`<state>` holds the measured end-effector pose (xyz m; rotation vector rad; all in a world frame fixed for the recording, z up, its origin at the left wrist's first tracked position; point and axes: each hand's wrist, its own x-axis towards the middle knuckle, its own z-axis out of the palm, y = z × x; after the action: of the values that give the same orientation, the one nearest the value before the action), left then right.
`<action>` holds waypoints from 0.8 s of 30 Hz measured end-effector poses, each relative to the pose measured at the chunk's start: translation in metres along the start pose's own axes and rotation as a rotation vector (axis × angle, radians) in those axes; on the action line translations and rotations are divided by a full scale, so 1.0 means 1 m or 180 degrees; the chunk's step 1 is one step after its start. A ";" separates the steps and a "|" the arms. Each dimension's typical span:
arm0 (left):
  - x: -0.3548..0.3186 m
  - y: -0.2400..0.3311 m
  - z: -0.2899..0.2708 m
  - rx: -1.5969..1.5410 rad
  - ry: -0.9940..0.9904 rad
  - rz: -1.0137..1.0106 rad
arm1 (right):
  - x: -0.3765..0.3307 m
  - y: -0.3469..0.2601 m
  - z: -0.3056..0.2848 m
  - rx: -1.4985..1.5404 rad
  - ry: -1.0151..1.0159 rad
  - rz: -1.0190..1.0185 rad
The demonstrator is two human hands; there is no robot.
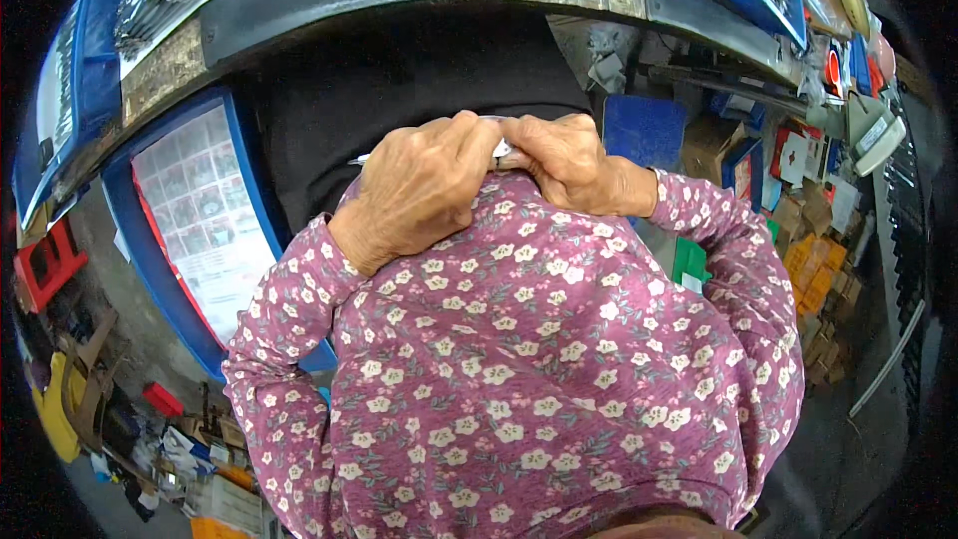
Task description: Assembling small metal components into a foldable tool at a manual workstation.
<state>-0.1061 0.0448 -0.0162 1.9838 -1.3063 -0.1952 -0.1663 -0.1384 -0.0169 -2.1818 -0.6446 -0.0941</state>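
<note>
Head view: left hand (pixel 419 185) and right hand (pixel 569 162) pressed together at chest, both pinched shut on small white piece (pixel 502 148) between fingertips, above floral sleeves (pixel 519 359); fitting or twisting step judged underway, steady two-handed grip needed next.

Both hands (pixel 499 175) — small white piece (pixel 502 148)
</note>
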 end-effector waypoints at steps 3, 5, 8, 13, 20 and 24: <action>-0.003 0.001 0.003 -0.0006 0.0007 0.0056 | -0.002 0.001 0.002 0.0318 -0.0078 0.0075; -0.009 0.001 0.005 -0.0070 -0.0010 -0.0009 | 0.000 0.002 0.001 0.0328 -0.0133 0.0030; -0.011 0.002 0.007 0.0030 0.0217 -0.0132 | 0.001 0.005 0.002 0.0350 -0.0154 0.0001; -0.009 0.004 0.012 0.0051 0.0308 -0.0227 | -0.002 0.006 0.002 0.0213 -0.0049 0.0043; -0.007 -0.002 0.012 0.0188 0.0234 -0.0106 | -0.003 0.014 0.005 0.0344 -0.0085 0.0133; -0.008 -0.004 0.012 0.0188 0.0180 -0.0043 | -0.003 0.014 0.003 0.0381 -0.0231 0.0101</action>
<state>-0.1128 0.0462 -0.0289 2.0333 -1.2764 -0.1073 -0.1622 -0.1446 -0.0299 -2.0867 -0.6398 0.0398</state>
